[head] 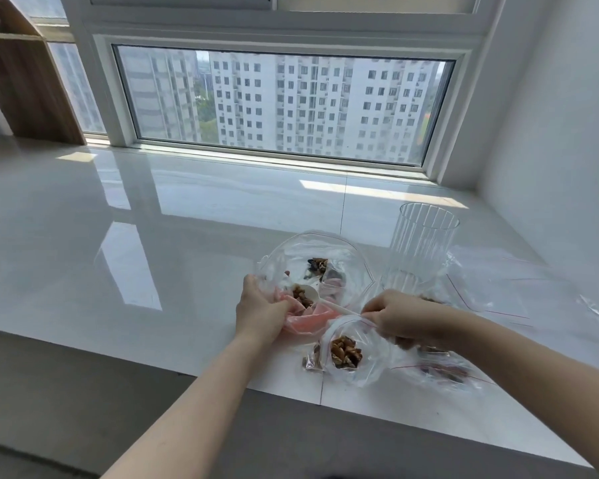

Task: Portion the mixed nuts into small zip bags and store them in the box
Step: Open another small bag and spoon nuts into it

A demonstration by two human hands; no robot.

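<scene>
glossy white sill [153, 236] under a window [284, 105], bags [346, 354] on it.

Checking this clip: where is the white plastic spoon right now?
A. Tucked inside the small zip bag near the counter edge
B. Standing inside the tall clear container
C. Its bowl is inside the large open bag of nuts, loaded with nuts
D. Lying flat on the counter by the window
C: the spoon has its bowl inside the large bag, heaped with nuts, while the right hand holds its handle.

left hand [261, 312]: fingers curled, gripping, forearm reaching forward
right hand [403, 319]: fingers pinching, wrist angled inward to the left
</scene>
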